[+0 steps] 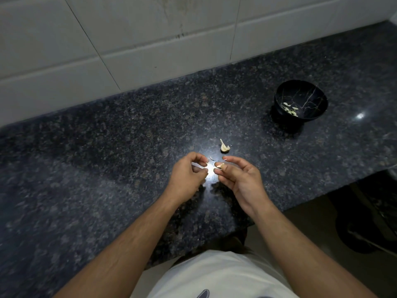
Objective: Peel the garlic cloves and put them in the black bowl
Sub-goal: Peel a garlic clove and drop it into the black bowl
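Our right hand (240,179) pinches a pale garlic clove (218,166) between thumb and fingers; our left hand (189,175) curls beside it, grip unclear. A stemmed garlic piece (224,146) lies on the speckled granite counter (107,158); the black bowl (300,102) holds peeled cloves (290,109), below white wall tiles (150,39)

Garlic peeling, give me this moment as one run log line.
right hand: pinches garlic clove | left hand: curled, grip unclear | black bowl: holds peeled cloves | garlic piece: on counter
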